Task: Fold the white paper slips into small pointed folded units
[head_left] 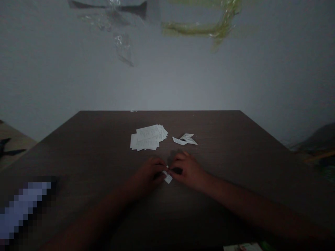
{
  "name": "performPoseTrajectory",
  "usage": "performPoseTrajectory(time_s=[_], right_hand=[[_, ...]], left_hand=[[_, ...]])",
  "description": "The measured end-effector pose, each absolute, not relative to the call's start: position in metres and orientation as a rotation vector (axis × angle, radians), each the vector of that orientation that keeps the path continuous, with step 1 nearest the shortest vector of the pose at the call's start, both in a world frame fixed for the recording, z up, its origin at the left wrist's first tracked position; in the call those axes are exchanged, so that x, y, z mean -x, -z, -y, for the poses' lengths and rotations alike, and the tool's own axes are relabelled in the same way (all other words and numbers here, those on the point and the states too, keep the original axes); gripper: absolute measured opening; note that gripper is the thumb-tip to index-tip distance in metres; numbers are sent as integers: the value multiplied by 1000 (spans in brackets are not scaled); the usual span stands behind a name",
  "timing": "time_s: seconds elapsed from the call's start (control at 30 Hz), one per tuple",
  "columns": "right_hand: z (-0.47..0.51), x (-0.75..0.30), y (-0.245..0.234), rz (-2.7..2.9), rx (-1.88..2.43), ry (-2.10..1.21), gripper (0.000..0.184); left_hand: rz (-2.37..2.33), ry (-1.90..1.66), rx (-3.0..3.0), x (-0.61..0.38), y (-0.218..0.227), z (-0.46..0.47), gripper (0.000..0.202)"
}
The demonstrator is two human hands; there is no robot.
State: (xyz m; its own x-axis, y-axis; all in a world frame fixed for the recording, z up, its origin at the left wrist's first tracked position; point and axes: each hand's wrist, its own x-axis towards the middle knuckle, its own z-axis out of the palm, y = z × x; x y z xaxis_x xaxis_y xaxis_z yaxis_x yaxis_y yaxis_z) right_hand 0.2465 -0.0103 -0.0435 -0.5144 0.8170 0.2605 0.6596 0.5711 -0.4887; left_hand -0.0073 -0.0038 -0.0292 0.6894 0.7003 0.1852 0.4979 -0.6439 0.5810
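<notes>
As a person's two bare hands meet over a dark wood-grain table (pixel 225 139), a small white paper slip (pixel 168 179) sits between them near the table's near side, its upper end lost among the fingers. The left hand (pixel 149 173) and the right hand (pixel 187 170) are both curled closed, each appearing to pinch the slip from its own side. Ahead of them lies a loose stack of printed paper slips (pixel 148 137), fanned slightly and flat, and just to its right a small cluster of folded paper pieces (pixel 186 139), apart from the stack. Judging by that layout, only a few pieces appear worked so far, while most of the paper lies flat in the stack. The dim light leaves the print on the slips unreadable, and the fingers hide how the held slip is creased. A pixelated pale object (pixel 26 209) covers the lower left corner, so it cannot be identified. A card with a colored print (pixel 242 247) is cut off by the bottom edge. Smeared, translucent plastic film (pixel 117 35) hangs across the top of the view, before a plain gray wall (pixel 167 83).
</notes>
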Motion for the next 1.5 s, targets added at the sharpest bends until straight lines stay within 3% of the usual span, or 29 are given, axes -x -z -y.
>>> performPoseTrajectory(time_s=[0.23,0.5,0.57,0.67,0.8,0.9,1.07,1.23,1.37,1.5], right_hand=[[16,-242,34,2429,1263,-436,24],[30,-244,24,2521,1278,-430,61],[31,-246,24,2501,1215,-449,58],[29,-250,24,2503,1055,-481,38],[23,-254,26,2534,869,-499,14],[17,-259,28,2509,852,-512,6],[12,-265,28,2585,792,-525,17],[14,-264,27,2607,614,-562,14],[13,-265,29,2543,657,-599,12],[11,-267,33,2554,746,-520,23]], left_hand=[[-879,-509,-2471,9,27,5,35],[-1008,-417,-2552,5,24,12,34],[-1071,-358,-2587,2,17,15,30],[-1155,-300,-2636,0,15,14,27],[-1093,-215,-2690,3,23,9,38],[-1025,-194,-2742,3,23,11,44],[-1041,-207,-2750,-1,7,25,19],[-1065,-210,-2752,-2,11,26,44],[-918,-368,-2625,3,27,17,29],[-907,-440,-2505,6,29,16,39]])
